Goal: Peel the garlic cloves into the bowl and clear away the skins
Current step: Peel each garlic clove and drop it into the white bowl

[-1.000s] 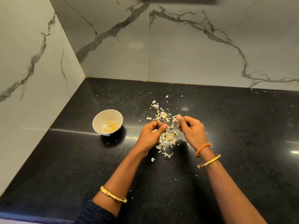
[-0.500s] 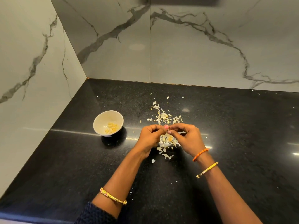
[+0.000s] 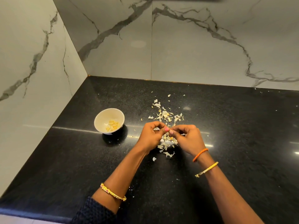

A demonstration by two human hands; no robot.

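A small white bowl (image 3: 103, 118) with several peeled yellow garlic cloves (image 3: 113, 125) stands on the black counter, left of my hands. Papery garlic skins (image 3: 165, 114) lie scattered in a loose pile behind and under my hands. My left hand (image 3: 151, 135) and my right hand (image 3: 188, 137) meet fingertip to fingertip just above the pile. Both have curled fingers and pinch a small garlic clove (image 3: 170, 130) between them; the clove is almost wholly hidden by the fingertips.
The black stone counter (image 3: 242, 126) ends at marble walls on the left and at the back, forming a corner. Its front edge runs along the bottom left. A few stray skin flakes (image 3: 154, 158) lie nearer to me.
My right hand came in from the right to meet the left hand. Both hands now pinch together at one spot above the skins. The bowl has not moved.
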